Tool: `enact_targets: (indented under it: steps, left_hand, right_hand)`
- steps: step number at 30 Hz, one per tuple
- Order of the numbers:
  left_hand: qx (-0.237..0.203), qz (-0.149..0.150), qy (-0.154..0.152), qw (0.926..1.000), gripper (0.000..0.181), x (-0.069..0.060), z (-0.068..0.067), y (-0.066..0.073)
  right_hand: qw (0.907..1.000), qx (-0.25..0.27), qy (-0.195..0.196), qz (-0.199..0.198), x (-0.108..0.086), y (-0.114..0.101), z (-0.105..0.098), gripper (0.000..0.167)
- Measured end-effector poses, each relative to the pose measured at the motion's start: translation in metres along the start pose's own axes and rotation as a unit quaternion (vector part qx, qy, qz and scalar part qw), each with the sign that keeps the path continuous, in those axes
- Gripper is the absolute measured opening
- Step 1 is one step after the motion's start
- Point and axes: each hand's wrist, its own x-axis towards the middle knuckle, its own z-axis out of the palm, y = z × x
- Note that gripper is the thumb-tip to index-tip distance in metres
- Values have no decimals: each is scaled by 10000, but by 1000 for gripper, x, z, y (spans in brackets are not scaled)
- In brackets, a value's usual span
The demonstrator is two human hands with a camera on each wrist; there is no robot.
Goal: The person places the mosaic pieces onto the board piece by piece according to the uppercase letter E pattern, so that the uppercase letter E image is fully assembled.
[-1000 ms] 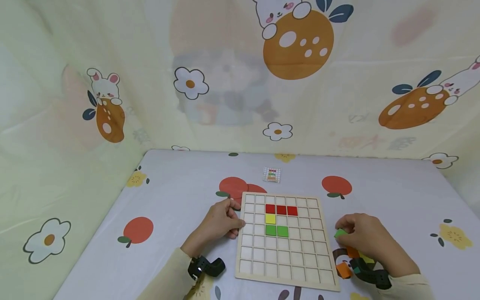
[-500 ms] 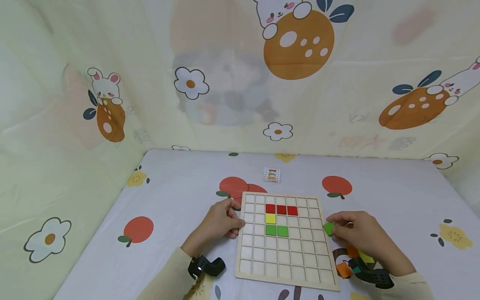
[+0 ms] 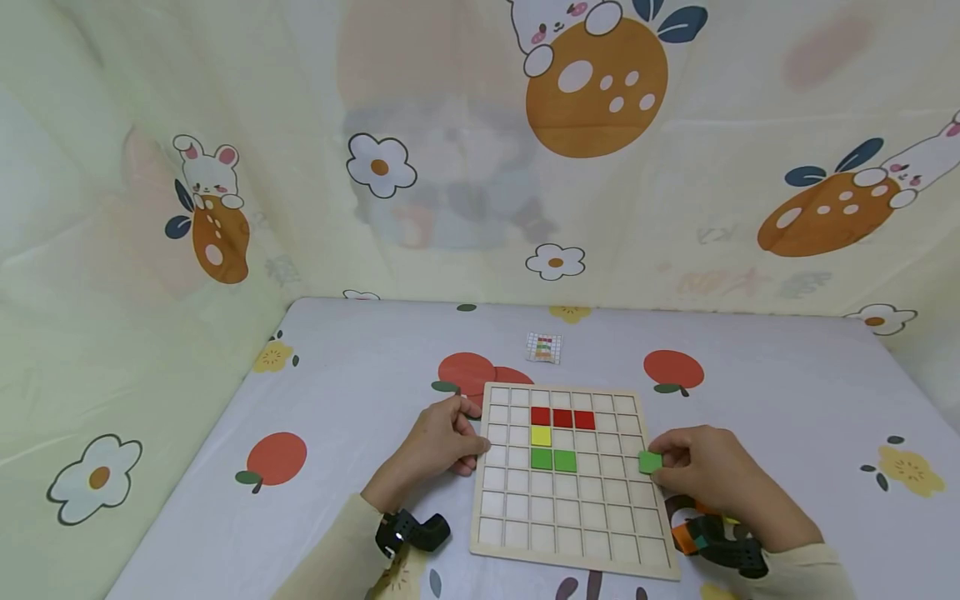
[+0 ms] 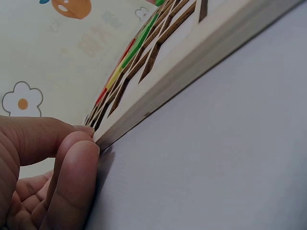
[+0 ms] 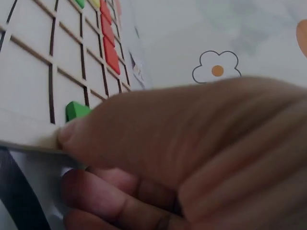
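Note:
A square wooden grid board point(image 3: 576, 512) lies on the table with white cells. It bears a row of red tiles point(image 3: 562, 417), one yellow tile point(image 3: 541, 436) below the leftmost, and two green tiles point(image 3: 552, 459) under that. My left hand point(image 3: 435, 437) holds the board's left edge with thumb and index fingertips. Over the right edge, my right hand point(image 3: 708, 467) pinches another green tile point(image 3: 649, 462). In the right wrist view the thumb covers part of that held green tile point(image 5: 76, 111), close above the border.
Loose orange tiles point(image 3: 682, 539) and other coloured pieces lie right of the board, partly hidden under my right wrist. A small pattern card point(image 3: 544, 348) lies behind the board. The tablecloth point(image 3: 360, 358) has printed fruit and flowers; a patterned curtain point(image 3: 450, 208) hangs behind.
My right hand has carried the green tile leftward from beside the loose pieces to above the board's right edge. The left hand and the placed tiles stay where they were.

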Motion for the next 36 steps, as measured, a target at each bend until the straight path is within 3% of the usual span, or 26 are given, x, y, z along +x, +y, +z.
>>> enact_targets:
  steps: [14,22,28,36]
  left_hand:
    - [-36,-29,4,10000,40,-1,0,-1]
    - [-43,-59,-21,10000,41,-1,0,0]
    - [-77,-62,-28,9999,41,-1,0,-1]
    - [-66,-71,-41,9999,41,0,-1,-1]
  right_hand:
    - [9988,-290,258,-306,2,-4,7,28]
    - [9986,141,358,-359,0,-10,13,10]
    - [9963,678,348,-393,1,-13,14,14]
    - [9869,1516,-326,-451,13,-24,20,14]
